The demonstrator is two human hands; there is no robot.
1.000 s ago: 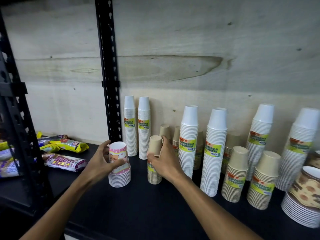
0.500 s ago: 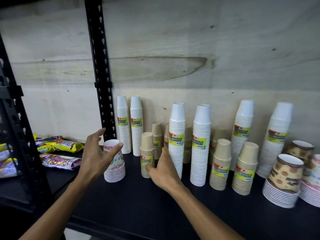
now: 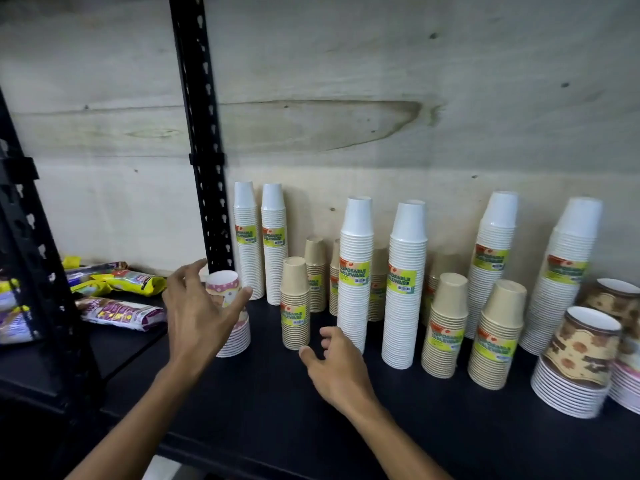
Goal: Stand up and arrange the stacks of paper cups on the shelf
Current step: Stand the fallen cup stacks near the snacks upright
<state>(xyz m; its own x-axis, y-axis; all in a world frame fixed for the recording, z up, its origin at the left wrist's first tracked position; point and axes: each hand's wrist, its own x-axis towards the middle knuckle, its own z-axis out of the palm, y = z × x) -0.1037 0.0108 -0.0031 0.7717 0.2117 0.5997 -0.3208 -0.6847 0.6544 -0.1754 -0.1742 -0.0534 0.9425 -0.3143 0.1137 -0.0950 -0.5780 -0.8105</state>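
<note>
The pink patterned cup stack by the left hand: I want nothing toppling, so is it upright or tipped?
Upright. The pink patterned cup stack stands rims-down on the shelf, top level. The left hand, fingers spread, is around it.

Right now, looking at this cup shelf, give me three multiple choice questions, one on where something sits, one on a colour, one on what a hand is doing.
1. Where do the snack packets lie?
A. left of the black upright post
B. on top of the white stacks
C. at the far right end

2. What colour is the short stack just beyond the right hand?
A. blue
B. tan
C. black

3. What is the left hand doing?
A. gripping a snack packet
B. resting flat on the shelf
C. open beside the pink patterned stack

Answers: 1 A, the packets sit past the post on the left. 2 B, its cups are kraft tan. 3 C, the fingers are spread around the pink stack, grip not visible.
</note>
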